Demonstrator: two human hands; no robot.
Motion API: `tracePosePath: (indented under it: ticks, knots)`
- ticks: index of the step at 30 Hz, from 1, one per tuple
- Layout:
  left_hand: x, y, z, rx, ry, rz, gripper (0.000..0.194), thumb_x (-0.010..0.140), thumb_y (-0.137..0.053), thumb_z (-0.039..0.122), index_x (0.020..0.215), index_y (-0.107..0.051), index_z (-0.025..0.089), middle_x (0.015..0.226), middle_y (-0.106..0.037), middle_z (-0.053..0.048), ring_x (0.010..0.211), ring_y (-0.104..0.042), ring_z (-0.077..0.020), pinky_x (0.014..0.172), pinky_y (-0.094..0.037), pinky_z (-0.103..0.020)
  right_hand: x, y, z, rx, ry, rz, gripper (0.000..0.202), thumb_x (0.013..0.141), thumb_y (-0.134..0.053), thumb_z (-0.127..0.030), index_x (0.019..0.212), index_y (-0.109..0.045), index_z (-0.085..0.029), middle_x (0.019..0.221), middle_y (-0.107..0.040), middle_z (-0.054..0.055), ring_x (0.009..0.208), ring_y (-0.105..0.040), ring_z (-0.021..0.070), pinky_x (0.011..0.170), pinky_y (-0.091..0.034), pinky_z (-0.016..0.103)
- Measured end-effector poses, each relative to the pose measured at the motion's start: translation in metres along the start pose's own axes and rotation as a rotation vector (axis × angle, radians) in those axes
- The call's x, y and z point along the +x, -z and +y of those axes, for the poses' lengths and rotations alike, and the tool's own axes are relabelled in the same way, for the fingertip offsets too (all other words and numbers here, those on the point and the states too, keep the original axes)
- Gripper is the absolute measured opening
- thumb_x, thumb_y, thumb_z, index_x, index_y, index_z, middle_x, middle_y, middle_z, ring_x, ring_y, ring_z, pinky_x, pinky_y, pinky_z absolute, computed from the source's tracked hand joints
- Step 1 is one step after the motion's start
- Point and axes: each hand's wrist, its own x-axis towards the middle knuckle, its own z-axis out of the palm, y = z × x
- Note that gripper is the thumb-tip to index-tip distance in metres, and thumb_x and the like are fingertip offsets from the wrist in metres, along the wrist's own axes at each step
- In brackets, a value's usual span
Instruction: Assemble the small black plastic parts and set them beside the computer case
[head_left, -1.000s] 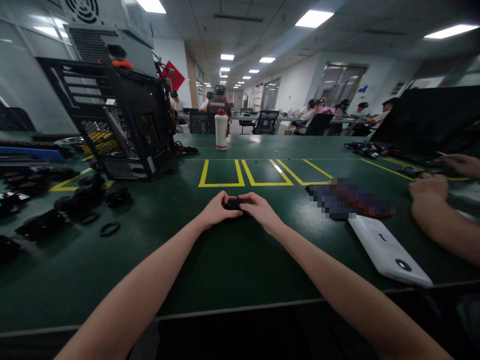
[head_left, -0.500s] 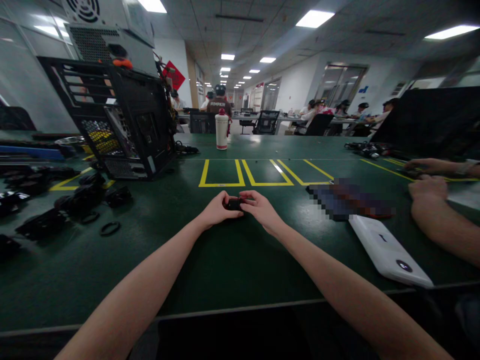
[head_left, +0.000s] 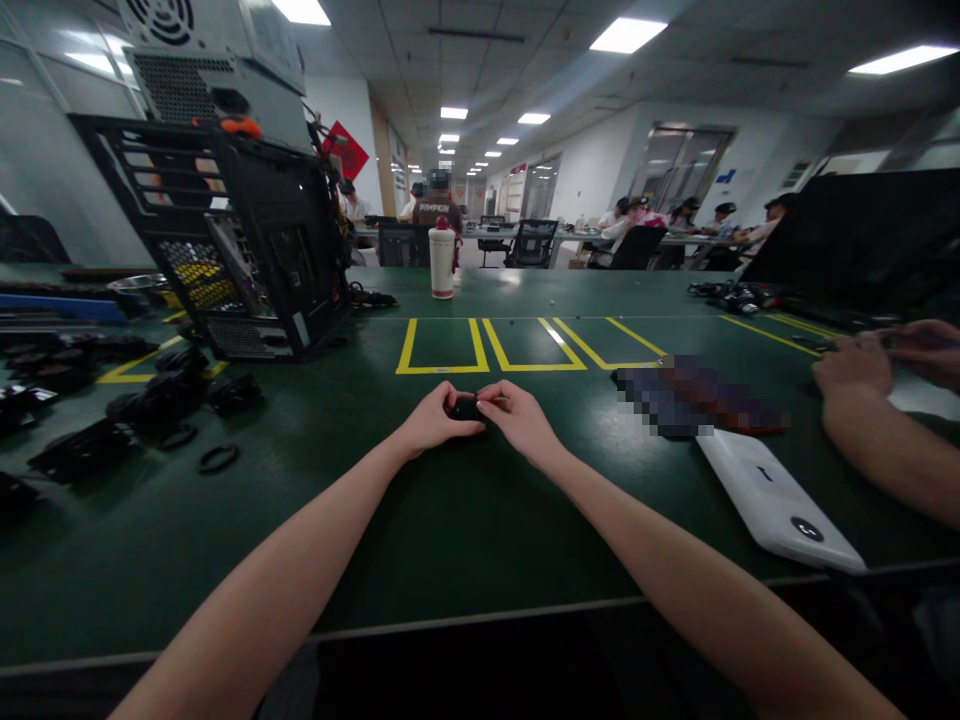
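A small black object (head_left: 466, 409) sits between my two hands over the green table (head_left: 480, 530); its exact kind is too small to make out. My left hand (head_left: 435, 420) is closed around its left end, thumb below and fingers above. At the right end, my right hand (head_left: 514, 415) has its thumb and fingertips pinched together on the object's edge. The fingers hide part of it. Beyond both hands, yellow tape outlines (head_left: 442, 370) mark the tabletop.
At the left stand an open black computer case (head_left: 262, 250) and several black parts (head_left: 82, 450), with a black ring (head_left: 218, 458) nearby. A white bottle (head_left: 442, 262) stands farther back. On the right lie a white device (head_left: 780, 500) and another person's hands (head_left: 855, 370).
My right fingers have closed from a looser spread into a pinch at the black object's right end. My left hand stays put. The other person's hands have shifted at the right.
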Motion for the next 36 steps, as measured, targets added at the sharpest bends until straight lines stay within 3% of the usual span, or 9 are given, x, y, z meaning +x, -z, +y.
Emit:
tracePosePath:
  ticks: [8, 17, 22, 25, 30, 36]
  knots:
    - [-0.0002, 0.0004, 0.0011, -0.011, 0.005, -0.005, 0.044, 0.051, -0.071, 0.024, 0.066, -0.031, 0.017, 0.101, -0.058, -0.009, 0.094, -0.055, -0.0212, 0.079, -0.041, -0.039, -0.0049, -0.0011, -0.0078, 0.111, -0.009, -0.026, 0.018, 0.068, -0.05, -0.014, 0.085, -0.052, -0.02, 0.096, -0.053, 0.001, 0.099, -0.05, 0.0161, 0.086, -0.039, 0.035]
    - [0.0008, -0.0006, -0.0017, 0.001, -0.015, 0.011, 0.043, 0.052, -0.071, 0.025, 0.067, -0.031, 0.018, 0.101, -0.059, -0.01, 0.093, -0.055, -0.0214, 0.08, -0.041, -0.041, -0.0018, -0.0034, -0.004, 0.051, 0.012, 0.03, 0.015, 0.07, -0.052, -0.022, 0.085, -0.053, -0.018, 0.08, -0.052, 0.0, 0.077, -0.05, 0.0123, 0.077, -0.042, 0.032]
    - [0.0009, -0.0004, -0.0024, 0.014, -0.013, 0.015, 0.043, 0.051, -0.071, 0.026, 0.067, -0.032, 0.018, 0.1, -0.058, -0.009, 0.094, -0.054, -0.0208, 0.081, -0.041, -0.041, -0.0015, -0.0053, -0.0044, 0.104, -0.047, 0.071, 0.029, 0.066, -0.052, -0.012, 0.094, -0.052, -0.019, 0.102, -0.044, 0.004, 0.093, -0.05, 0.0123, 0.086, -0.042, 0.029]
    - [0.0008, -0.0003, -0.0024, 0.021, -0.015, 0.036, 0.043, 0.051, -0.071, 0.027, 0.067, -0.032, 0.018, 0.1, -0.058, -0.009, 0.091, -0.055, -0.0202, 0.08, -0.041, -0.04, -0.0031, -0.0033, -0.0048, 0.034, -0.123, 0.045, 0.033, 0.067, -0.052, -0.015, 0.1, -0.054, -0.02, 0.109, -0.043, 0.005, 0.1, -0.048, 0.0146, 0.091, -0.039, 0.033]
    - [0.0005, 0.0, -0.0021, 0.023, -0.005, 0.037, 0.042, 0.051, -0.071, 0.027, 0.068, -0.033, 0.017, 0.098, -0.058, -0.008, 0.088, -0.055, -0.0194, 0.077, -0.041, -0.039, -0.0054, 0.0006, -0.0024, 0.001, -0.055, -0.04, 0.031, 0.07, -0.051, -0.018, 0.101, -0.054, -0.021, 0.106, -0.052, 0.003, 0.104, -0.048, 0.0154, 0.096, -0.033, 0.037]
    - [0.0002, -0.0017, -0.0015, -0.005, -0.015, 0.039, 0.042, 0.051, -0.071, 0.025, 0.068, -0.032, 0.017, 0.097, -0.058, -0.007, 0.087, -0.055, -0.018, 0.075, -0.042, -0.035, -0.0062, -0.0008, -0.0059, 0.048, 0.023, -0.023, 0.013, 0.075, -0.047, -0.024, 0.086, -0.054, -0.019, 0.098, -0.056, 0.002, 0.091, -0.054, 0.0137, 0.085, -0.041, 0.034]
